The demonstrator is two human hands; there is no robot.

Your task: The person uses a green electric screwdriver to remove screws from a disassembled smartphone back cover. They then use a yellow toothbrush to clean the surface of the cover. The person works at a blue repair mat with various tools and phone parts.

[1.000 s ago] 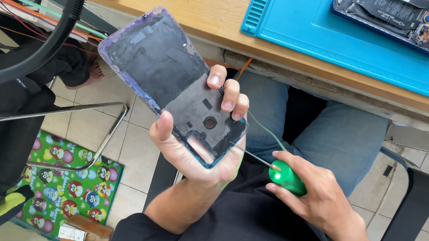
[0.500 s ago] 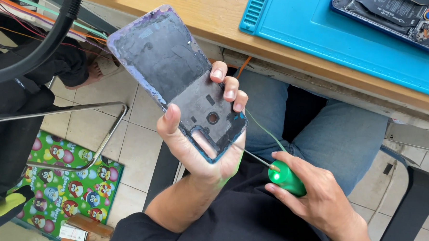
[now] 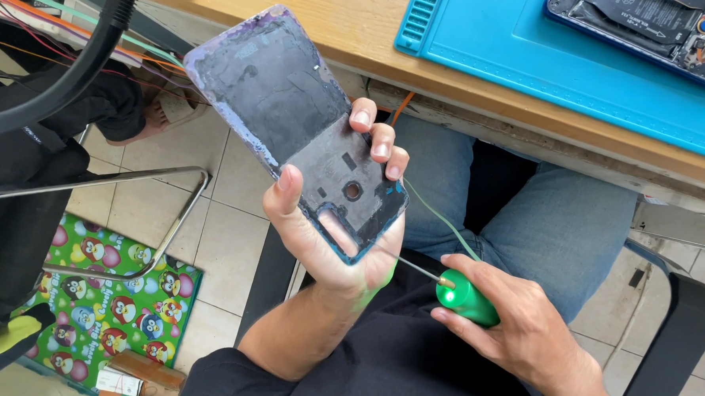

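My left hand (image 3: 323, 232) grips a phone back cover (image 3: 285, 112) by its lower end, inner dark side facing me, tilted up toward the desk edge. The cover has a round hole and a slot-shaped cutout near my fingers. My right hand (image 3: 513, 332) rests over my lap, closed around a green-handled screwdriver (image 3: 463, 296) whose thin metal shaft points left toward my left wrist. An opened phone body (image 3: 653, 29) lies on the blue work mat (image 3: 517, 47) at the top right.
A wooden desk (image 3: 352, 16) runs along the top. A black hose (image 3: 65, 67) and coloured wires (image 3: 35, 18) hang at the left. A metal chair frame (image 3: 130, 212) and a patterned green bag (image 3: 103, 290) sit on the tiled floor. Another person's foot (image 3: 162, 106) shows nearby.
My left hand has lifted the back cover slightly up and toward the desk. My right hand with the screwdriver has stayed nearly still.
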